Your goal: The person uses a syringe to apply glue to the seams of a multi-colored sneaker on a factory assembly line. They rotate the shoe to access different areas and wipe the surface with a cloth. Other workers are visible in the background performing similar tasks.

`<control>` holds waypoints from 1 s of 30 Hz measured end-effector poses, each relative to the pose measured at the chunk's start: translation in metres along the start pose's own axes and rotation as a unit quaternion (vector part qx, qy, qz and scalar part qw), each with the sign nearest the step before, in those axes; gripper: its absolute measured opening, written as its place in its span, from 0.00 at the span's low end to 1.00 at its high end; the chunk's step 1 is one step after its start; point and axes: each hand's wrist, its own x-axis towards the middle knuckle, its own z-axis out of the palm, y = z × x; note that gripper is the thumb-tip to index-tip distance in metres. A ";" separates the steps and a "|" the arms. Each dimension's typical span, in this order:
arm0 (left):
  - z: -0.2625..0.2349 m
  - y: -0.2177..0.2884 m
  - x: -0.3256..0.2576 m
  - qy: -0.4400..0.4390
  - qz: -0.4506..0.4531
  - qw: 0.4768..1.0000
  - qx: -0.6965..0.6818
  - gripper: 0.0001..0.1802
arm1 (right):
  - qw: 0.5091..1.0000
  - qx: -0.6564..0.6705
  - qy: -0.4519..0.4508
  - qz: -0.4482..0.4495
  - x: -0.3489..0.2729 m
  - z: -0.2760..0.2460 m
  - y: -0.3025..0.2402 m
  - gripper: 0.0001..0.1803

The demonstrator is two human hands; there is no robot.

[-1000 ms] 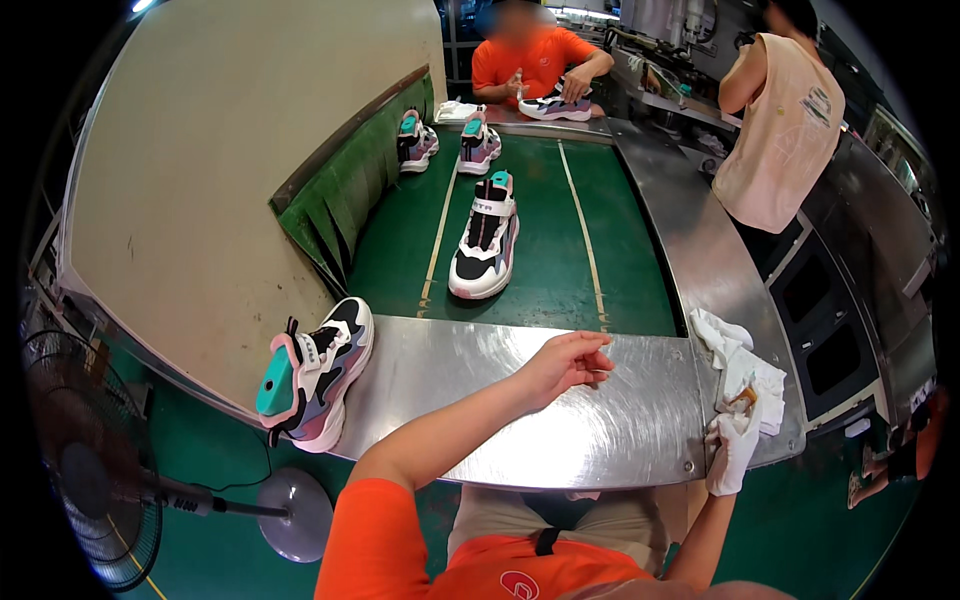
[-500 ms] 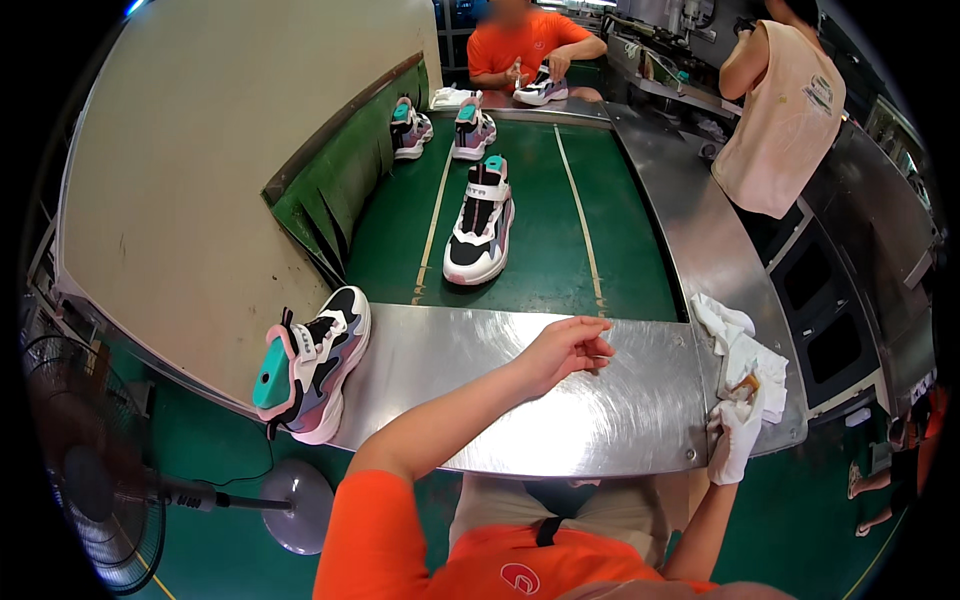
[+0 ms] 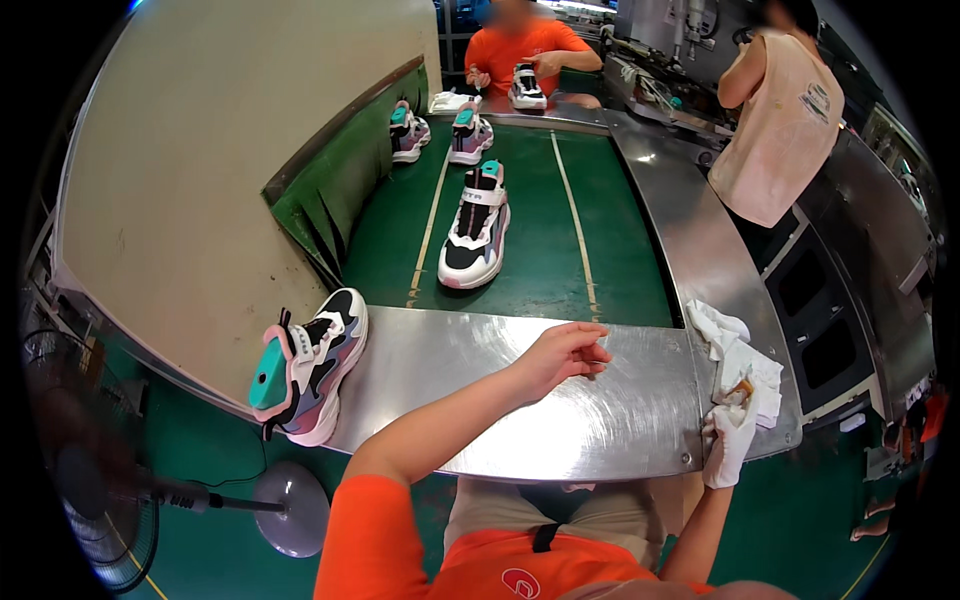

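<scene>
My bare left hand [image 3: 566,360] hovers over the steel tabletop [image 3: 520,420], fingers loosely bent and apart, with nothing in them. At the right end of the steel, my right hand [image 3: 731,438] wears a white glove and grips a small amber-brown piece [image 3: 741,391] beside crumpled white cloths [image 3: 738,352]; its exact kind is unclear. A white, black and grey sneaker with pink trim [image 3: 474,235] stands on the green belt [image 3: 540,235], beyond my left hand. Another such sneaker [image 3: 318,365], with a teal shoe last inside, stands at the table's left end.
Two more sneakers, a middle one [image 3: 470,138] and a left one [image 3: 406,135], stand farther up the belt by the green flap [image 3: 345,175]. Across the belt a co-worker [image 3: 525,50] handles a sneaker [image 3: 527,88]. Another person [image 3: 780,125] stands right. A fan [image 3: 100,490] is at lower left.
The far co-worker's sneaker has turned from sideways to toe toward me. My hands keep nearly the same places, and the whole view has shifted slightly.
</scene>
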 end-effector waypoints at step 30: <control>0.004 -0.002 0.003 -0.002 -0.009 1.000 0.004 0.16 | 0.999 0.024 0.009 0.026 0.016 0.020 -0.014 0.44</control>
